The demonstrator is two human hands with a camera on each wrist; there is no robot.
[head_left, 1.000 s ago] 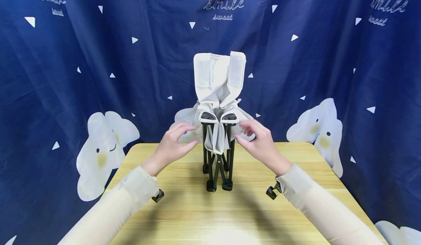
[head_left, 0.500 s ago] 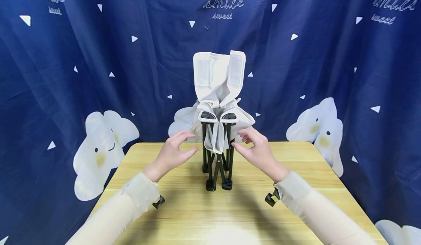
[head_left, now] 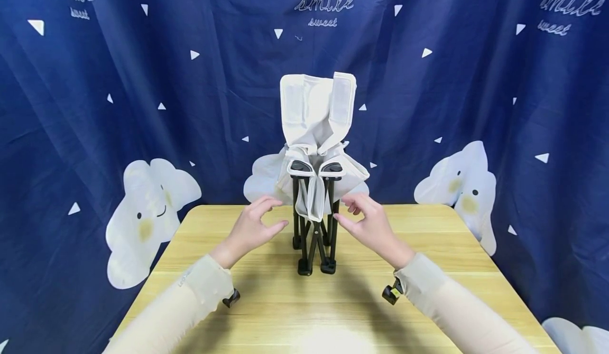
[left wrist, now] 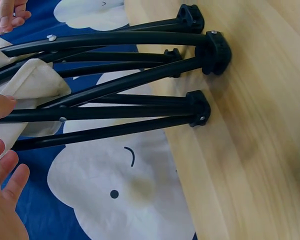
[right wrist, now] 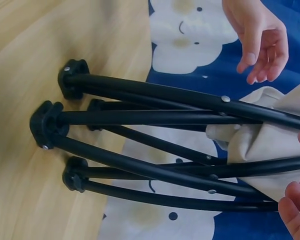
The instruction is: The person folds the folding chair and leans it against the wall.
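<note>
- Light wood-grain desk (head_left: 266, 317) under it all, w/ bright glare (head_left: 333, 341) at the near edge.
- My pale sleeves (head_left: 459, 304), bottom L & R, small blk device (head_left: 390, 295) by each wrist.
- My L hand (head_left: 248, 231): fingers (head_left: 264, 204) loosely curved, thumb apart, nothing held; just beside the chair legs.
- My R hand (head_left: 373, 227): same loose curve, nothing held; thumb overlaps a leg in head view, can't tell if touching.
- Folded chair (head_left: 316, 198) upright mid-desk, btwn my hands: blk legs (head_left: 312, 248) crossed in front, feet (head_left: 305, 268) on the wood.
- Its white fabric (head_left: 292, 103): bunched btwn the front legs, standing tall above.
- Behind: dk blue curtain (head_left: 228, 105) w/ white clouds (head_left: 135, 243), triangles (head_left: 278, 33), "smile sweet" lettering (head_left: 323, 1).
</note>
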